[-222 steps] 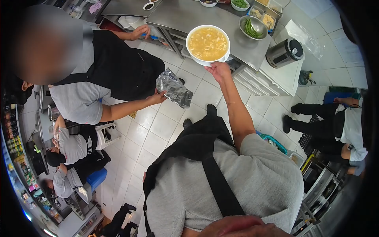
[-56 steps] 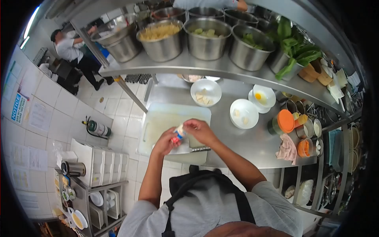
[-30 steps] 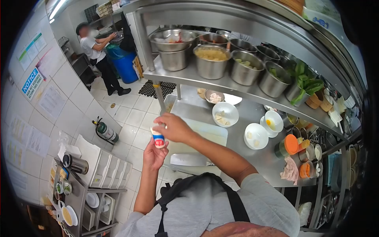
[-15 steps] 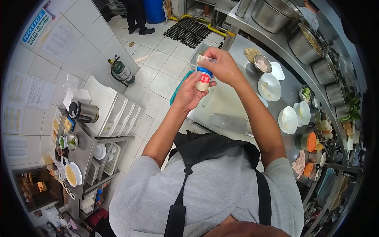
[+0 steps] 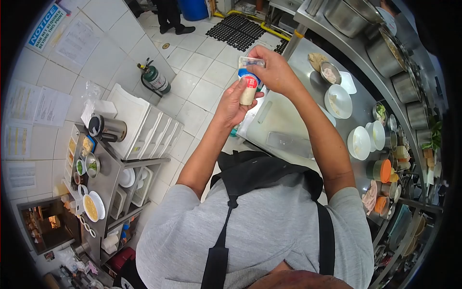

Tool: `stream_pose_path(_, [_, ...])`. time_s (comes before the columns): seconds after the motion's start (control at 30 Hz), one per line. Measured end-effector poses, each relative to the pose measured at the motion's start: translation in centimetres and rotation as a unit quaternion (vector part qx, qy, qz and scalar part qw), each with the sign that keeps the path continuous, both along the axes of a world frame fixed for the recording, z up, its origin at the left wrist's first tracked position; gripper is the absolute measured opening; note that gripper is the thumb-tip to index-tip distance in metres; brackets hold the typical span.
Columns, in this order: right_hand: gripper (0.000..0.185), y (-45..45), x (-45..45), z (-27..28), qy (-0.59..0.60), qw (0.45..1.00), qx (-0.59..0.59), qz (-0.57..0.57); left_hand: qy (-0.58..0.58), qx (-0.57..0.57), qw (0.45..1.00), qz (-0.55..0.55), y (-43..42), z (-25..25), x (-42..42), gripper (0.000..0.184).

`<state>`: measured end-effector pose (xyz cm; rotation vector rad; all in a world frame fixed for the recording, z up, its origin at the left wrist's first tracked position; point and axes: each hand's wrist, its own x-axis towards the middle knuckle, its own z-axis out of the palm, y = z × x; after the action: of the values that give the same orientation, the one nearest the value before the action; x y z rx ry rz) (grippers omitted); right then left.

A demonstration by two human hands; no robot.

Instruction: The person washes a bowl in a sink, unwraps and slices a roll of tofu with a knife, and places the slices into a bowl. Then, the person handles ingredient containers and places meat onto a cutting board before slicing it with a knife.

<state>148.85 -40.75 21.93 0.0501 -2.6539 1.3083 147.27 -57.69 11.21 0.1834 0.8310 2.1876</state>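
Note:
A cream-coloured, tube-shaped food packet (image 5: 248,94) with a blue and red label is held up in front of me. My left hand (image 5: 232,106) wraps round its lower part, thumb against the label. At the packet's flat upper end, my right hand (image 5: 273,71) pinches the film between thumb and fingers. Whether the film is torn I cannot tell. Below and to the right lies a white cutting board (image 5: 276,118), with a clear rectangular plastic container (image 5: 290,145) on it.
Right of the board, the steel counter (image 5: 308,89) bears white bowls (image 5: 338,101) and a metal bowl (image 5: 330,72). Pots (image 5: 385,50) line the shelf above. At left stand a steel cart (image 5: 103,192) and a fire extinguisher (image 5: 156,79). Another person's legs (image 5: 169,17) are at the back.
My head view has shifted slightly, so the surroundings appear further right. The right fingers have moved on the packet's upper end, and more of that end shows. Both hands still hold it.

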Motion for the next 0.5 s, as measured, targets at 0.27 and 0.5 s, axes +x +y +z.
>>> stream_pose_path(0.27, [0.052,-2.9,-0.7,-0.3,-0.054,0.994,-0.088,0.032,-0.002,-0.03,0.999,0.034,-3.1,-0.7,-0.1,0.049])
stream_pose_path(0.5, [0.046,-4.1,-0.7,-1.7,-0.068,0.994,-0.073,0.039,0.017,-0.057,0.997,0.052,-4.6,-1.1,-0.3,0.048])
